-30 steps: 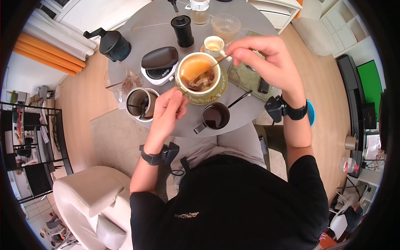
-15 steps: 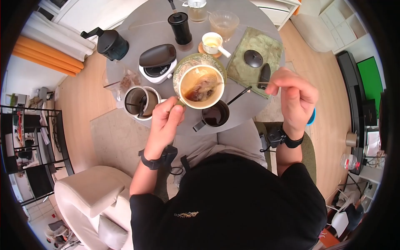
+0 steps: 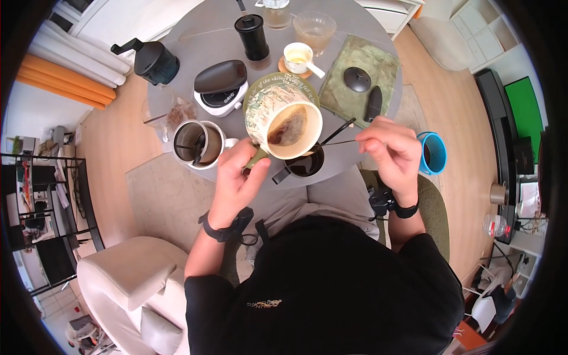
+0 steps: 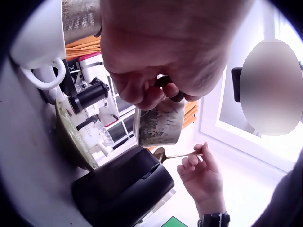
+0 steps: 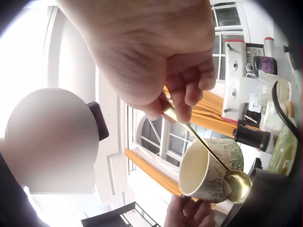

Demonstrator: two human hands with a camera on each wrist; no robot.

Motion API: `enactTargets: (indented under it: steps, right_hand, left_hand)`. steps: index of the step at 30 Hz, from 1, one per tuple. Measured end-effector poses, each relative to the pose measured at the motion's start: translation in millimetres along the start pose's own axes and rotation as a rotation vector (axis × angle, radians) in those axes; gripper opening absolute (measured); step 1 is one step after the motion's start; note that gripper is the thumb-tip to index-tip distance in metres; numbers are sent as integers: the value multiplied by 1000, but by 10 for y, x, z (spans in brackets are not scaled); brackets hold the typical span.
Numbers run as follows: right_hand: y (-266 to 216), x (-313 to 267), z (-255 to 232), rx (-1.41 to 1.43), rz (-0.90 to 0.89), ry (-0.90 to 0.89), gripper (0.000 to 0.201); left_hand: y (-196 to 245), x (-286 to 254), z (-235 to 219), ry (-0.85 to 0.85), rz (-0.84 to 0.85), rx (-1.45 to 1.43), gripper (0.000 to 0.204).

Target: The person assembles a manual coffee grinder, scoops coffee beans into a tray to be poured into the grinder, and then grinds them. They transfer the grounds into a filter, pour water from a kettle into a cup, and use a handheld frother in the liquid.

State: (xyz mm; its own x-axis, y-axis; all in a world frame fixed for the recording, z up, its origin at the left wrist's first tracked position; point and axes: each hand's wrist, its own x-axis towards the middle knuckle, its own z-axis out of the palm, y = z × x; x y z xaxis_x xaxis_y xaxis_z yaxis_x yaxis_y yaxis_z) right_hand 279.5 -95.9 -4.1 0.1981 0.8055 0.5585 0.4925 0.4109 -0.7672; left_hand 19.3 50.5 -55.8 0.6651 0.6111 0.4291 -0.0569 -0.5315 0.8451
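Observation:
My left hand [image 3: 239,177] grips the green handle of a cream patterned mug [image 3: 263,118]. The mug, holding a brown and milky liquid, tips toward a black cup [image 4: 123,189] of dark liquid. Between the fingers and thumb of my right hand [image 3: 393,154] is the handle of a gold spoon [image 5: 239,185]. In the right wrist view the spoon's bowl is at the black cup's rim, beside the mug. A green saucer [image 3: 312,94] with lettering on its rim lies behind the mug.
To the left stand a white mug [image 3: 228,144] with a metal container in it and a white scale [image 3: 222,103] bearing a dark case. A small white cup [image 3: 299,57] sits on a coaster. A green mat [image 3: 337,97] holds a dark lid [image 3: 357,79].
The patterned mug has lifted off its saucer, come toward me and tilted to the right over the black cup. My right hand has drawn the spoon out of the mug and toward the black cup.

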Motion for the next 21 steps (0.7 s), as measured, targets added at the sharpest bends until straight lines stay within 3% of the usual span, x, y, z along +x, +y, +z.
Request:
enactTargets:
  steps: [7,21]
  right_hand:
    - [-85,-5,175,-158,-119,-53,9]
    - [-40,-108,273,-226,-178,-46,12]
  left_hand:
    - [58,21,19,-24,64,100,25]
    - [-1,-50,-30,-101,209,301,30]
